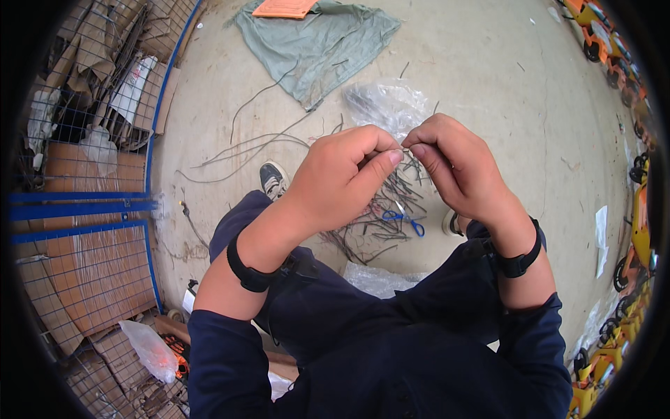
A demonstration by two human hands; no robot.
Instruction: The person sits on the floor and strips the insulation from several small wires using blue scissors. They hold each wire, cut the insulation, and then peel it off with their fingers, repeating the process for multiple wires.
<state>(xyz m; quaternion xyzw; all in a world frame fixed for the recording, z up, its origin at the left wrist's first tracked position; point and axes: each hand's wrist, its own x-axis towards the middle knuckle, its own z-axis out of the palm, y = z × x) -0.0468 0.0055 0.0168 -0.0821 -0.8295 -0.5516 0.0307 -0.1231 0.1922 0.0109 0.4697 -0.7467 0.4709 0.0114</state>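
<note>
My left hand (348, 170) and my right hand (455, 162) meet fingertip to fingertip above the floor, thumbs pinched against the forefingers. Something small and thin seems to be between them, too small to tell. Beneath them lies a loose heap of dark cut cable pieces (379, 230) with some thin reddish wires. Blue-handled scissors (403, 216) rest on the heap with the blades partly apart. Just beyond my fingers is a clear plastic bag (387, 102). Longer grey cables (251, 144) curve over the floor to the left.
A green cloth sheet (319, 42) with an orange panel (284, 7) lies ahead. Blue wire-mesh cages (149, 157) holding cardboard stand at the left. Yellow and orange wheeled items (641, 209) line the right edge. Bubble wrap (379, 277) lies between my legs.
</note>
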